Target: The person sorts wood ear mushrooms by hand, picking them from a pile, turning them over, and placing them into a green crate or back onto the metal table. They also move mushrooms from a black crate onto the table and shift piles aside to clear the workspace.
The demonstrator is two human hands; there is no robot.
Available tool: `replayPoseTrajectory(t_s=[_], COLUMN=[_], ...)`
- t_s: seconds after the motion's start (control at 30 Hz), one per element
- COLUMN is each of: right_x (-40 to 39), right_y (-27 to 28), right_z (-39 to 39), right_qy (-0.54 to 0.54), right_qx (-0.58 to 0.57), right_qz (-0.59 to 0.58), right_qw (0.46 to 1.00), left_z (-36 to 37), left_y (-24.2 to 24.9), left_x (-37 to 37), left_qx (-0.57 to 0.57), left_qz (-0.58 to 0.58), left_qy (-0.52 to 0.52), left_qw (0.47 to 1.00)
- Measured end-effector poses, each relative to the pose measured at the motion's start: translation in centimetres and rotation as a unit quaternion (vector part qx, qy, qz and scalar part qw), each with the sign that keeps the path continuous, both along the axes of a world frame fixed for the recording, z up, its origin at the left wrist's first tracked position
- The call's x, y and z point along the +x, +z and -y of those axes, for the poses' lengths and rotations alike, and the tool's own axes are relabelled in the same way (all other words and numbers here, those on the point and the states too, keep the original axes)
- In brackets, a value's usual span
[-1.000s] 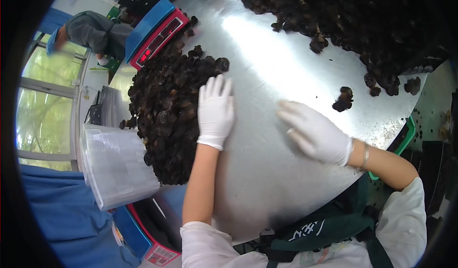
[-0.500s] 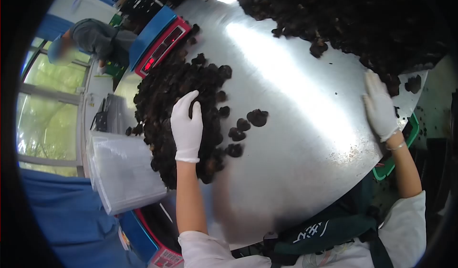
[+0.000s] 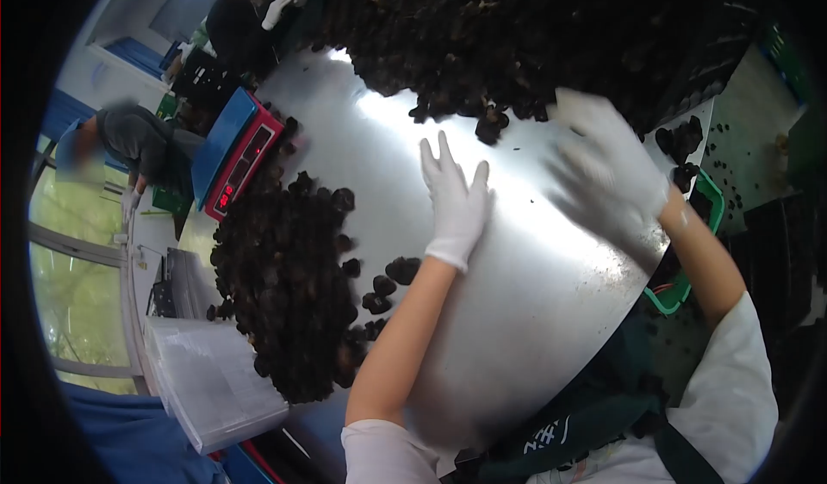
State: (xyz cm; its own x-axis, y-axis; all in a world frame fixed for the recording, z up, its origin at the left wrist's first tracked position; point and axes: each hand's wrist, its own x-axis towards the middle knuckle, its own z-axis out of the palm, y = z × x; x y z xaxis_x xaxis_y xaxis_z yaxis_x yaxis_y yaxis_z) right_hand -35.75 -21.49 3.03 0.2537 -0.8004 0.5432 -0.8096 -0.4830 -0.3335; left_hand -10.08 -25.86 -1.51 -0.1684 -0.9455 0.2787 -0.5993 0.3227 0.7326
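Observation:
My left hand (image 3: 454, 204), in a white glove, is over the middle of the shiny metal table (image 3: 517, 312), fingers spread and nothing in them. To its right my right hand (image 3: 612, 152), also gloved in white, is blurred by motion above the table near the edge of a large dark heap (image 3: 517, 36); its fingertips are smeared. A smaller pile of dark, lumpy pieces (image 3: 284, 286) lies left of my left hand, with several loose pieces (image 3: 402, 269) beside it.
A red and blue scale (image 3: 241, 152) with lit digits stands at the upper left. Clear plastic sheets or bags (image 3: 211, 376) lie at the lower left. A green basket (image 3: 711, 200) is below the table's right edge. Two people (image 3: 138, 144) are beyond the table, at the left and top.
My left hand has left the smaller pile and moved right over bare metal, its fingers spreading. My right hand has moved left and is now blurred. The view has shifted, showing a second person.

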Motion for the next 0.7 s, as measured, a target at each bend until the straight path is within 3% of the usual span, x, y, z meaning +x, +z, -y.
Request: replayPoseTrajectory(t_s=[0.03,0.1,0.13,0.2,0.27,0.33,0.4,0.47,0.53,0.57,0.63,0.67,0.7], right_x=[-1.3,-3.2,-4.3,-4.3,-2.5,-1.5,-3.4,-4.6,-4.1,-3.3,0.8,3.2,3.9], right_y=[-0.3,0.0,-1.0,-2.9,-5.3,-2.8,-2.5,-1.1,-2.5,-3.7,-3.3,-1.9,-2.0], right_z=[4.3,10.8,13.5,15.3,14.0,10.9,9.5,8.1,7.1,5.4,0.1,-2.2,-3.9], right_qy=[-0.045,-0.192,-0.257,-0.277,-0.151,-0.079,0.050,-0.088,-0.137,-0.083,-0.038,-0.051,0.002], right_qx=[-0.086,-0.121,-0.144,-0.067,0.047,0.141,0.081,0.009,-0.032,-0.071,-0.024,0.058,0.071], right_qz=[-0.001,0.045,-0.010,-0.156,-0.104,-0.027,0.119,0.103,0.003,-0.107,-0.128,-0.040,-0.072], right_qw=[0.995,0.973,0.955,0.946,0.982,0.987,0.988,0.991,0.990,0.988,0.991,0.996,0.995], left_z=[1.8,5.9,7.8,11.1,11.9,9.6,7.2,6.8,5.8,4.9,2.7,1.4,0.1], left_y=[-0.5,-0.8,-0.8,-0.9,-0.5,0.8,0.3,-1.8,-0.2,0.6,1.0,0.9,0.9], left_x=[-0.7,-1.2,-1.2,-0.8,-1.7,-3.1,-3.9,-3.5,-3.2,-3.2,-2.8,-2.6,-2.2], left_qx=[-0.026,-0.046,-0.056,-0.033,0.006,0.064,0.050,0.023,0.056,0.051,0.030,0.011,-0.008], left_qz=[0.030,0.009,-0.001,-0.010,-0.066,-0.166,-0.216,-0.270,-0.283,-0.229,-0.129,-0.083,-0.037], left_qy=[0.025,0.078,0.104,0.081,0.027,-0.055,-0.061,-0.022,-0.030,-0.034,-0.051,-0.065,-0.079], left_qw=[0.999,0.996,0.993,0.996,0.997,0.982,0.973,0.962,0.957,0.971,0.990,0.994,0.996])
